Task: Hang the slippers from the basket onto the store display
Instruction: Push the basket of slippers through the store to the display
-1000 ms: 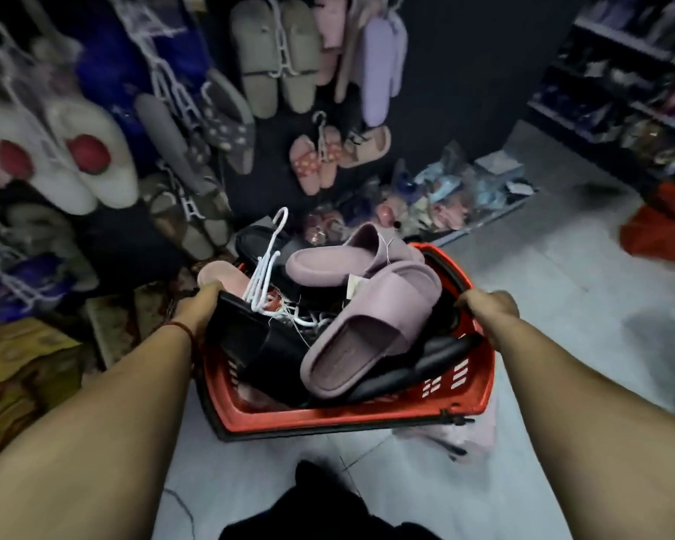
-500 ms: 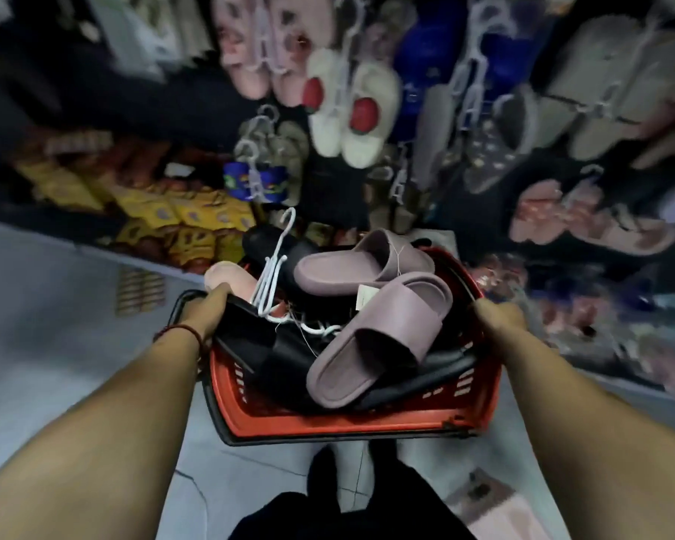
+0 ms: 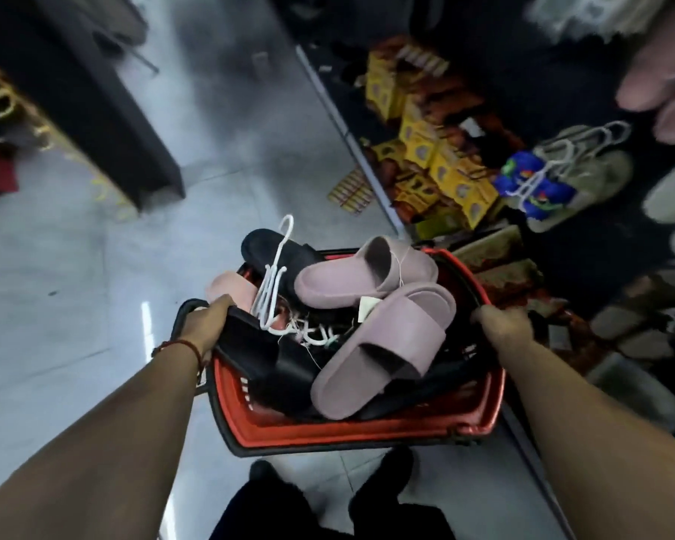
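my left grip and right grip curl round opposite sides of the basket, so the heaped slippers between them sit level (display beyond the right grip).

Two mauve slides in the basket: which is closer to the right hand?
The mauve rubber slide nearer the camera, lying diagonally, one end beside the right hand. The other mauve slide sits farther back in the red plastic basket.
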### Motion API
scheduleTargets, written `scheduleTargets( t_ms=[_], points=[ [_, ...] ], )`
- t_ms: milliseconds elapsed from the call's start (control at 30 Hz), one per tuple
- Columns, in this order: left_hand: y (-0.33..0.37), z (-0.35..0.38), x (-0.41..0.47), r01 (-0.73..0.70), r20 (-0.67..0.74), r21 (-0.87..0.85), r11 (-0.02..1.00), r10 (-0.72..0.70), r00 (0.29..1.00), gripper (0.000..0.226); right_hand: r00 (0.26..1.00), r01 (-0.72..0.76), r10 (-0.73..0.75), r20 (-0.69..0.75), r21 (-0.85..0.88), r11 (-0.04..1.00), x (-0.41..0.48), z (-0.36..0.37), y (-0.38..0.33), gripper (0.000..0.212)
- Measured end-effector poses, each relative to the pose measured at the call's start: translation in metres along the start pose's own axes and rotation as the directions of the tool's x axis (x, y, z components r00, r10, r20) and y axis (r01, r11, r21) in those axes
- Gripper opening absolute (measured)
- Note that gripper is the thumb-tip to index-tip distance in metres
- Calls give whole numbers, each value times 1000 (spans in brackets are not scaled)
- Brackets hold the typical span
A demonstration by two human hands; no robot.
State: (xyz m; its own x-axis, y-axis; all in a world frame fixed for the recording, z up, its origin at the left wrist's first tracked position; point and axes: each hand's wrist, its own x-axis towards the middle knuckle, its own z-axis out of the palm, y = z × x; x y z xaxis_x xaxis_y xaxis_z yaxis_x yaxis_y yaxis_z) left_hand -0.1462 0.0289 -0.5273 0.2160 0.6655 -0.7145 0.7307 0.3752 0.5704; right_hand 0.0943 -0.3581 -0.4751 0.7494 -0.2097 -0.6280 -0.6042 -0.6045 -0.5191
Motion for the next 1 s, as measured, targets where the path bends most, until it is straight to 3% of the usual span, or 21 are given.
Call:
scheduleTargets(
  t_ms=[133, 300, 367, 533, 667, 733, 800, 900, 1000],
  points=[
    [-56, -56, 5, 97, -53, -112, 989, -103, 993, 53, 997, 39, -31, 70, -120, 992, -16, 65, -3, 62],
    [-120, -94, 39, 147, -92, -198, 969, -168, 981, 50, 995, 61, -45, 87, -183, 981, -41, 154, 6, 22],
    [-148, -100, 66, 147, -117, -227, 963, -177, 977, 41, 993, 90, -73, 93, -198, 976, -33, 198, 22, 18],
    [-230, -95, 140, 152, -178, -249, 956, -199, 964, 36, 978, 169, -129, 163, -262, 950, 16, 307, 80, 30],
    [-306, -76, 190, 148, -200, -263, 953, -204, 958, 31, 966, 229, -185, 179, -266, 936, 56, 374, 131, 26],
    [-343, -63, 212, 147, -212, -268, 952, -207, 955, 30, 961, 250, -201, 192, -280, 927, 79, 402, 157, 38],
    [-377, -50, 228, 151, -211, -269, 951, -211, 954, 35, 956, 270, -212, 205, -320, 908, 103, 424, 182, 57],
    [-421, -34, 244, 153, -221, -279, 948, -219, 950, 48, 945, 305, -246, 215, -317, 898, 131, 450, 216, 69],
    [-456, -25, 245, 165, -220, -264, 950, -225, 949, 53, 920, 351, -285, 268, -246, 903, 163, 464, 252, 63]
  ],
)
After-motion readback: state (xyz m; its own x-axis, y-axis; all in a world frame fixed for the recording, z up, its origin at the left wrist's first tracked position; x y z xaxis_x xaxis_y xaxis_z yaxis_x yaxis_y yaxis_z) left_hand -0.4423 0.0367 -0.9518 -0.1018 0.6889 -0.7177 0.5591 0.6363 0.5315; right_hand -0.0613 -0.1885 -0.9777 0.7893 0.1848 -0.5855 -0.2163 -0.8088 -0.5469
